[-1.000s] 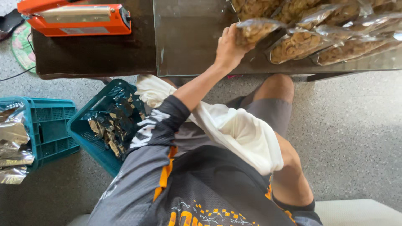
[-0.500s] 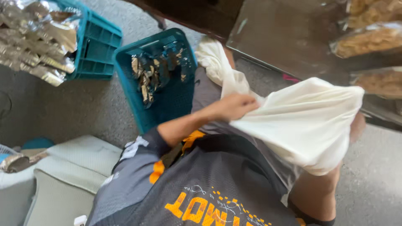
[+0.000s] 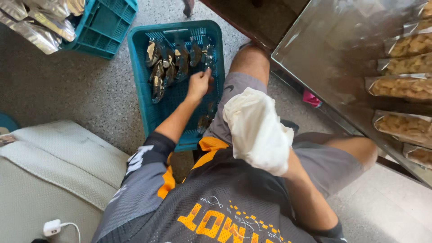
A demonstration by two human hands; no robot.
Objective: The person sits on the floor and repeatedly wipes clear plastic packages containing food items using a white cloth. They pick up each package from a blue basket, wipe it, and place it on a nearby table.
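On the speckled floor, the left hand (image 3: 199,83) pinches a foil packet (image 3: 208,57) in the teal crate (image 3: 139,67) at 11 o'clock; it may slip. The right hand (image 3: 281,164), wrapped in white cloth (image 3: 254,128), cannot be judged.

The scene is lit evenly by soft daylight, and only weak shadows are seen on the floor (image 3: 90,94). Strong glare is reflected from the shiny bench (image 3: 342,58) and the foil packets (image 3: 40,27). Straight lines are bent near the edges, and slight blur is noticed there.
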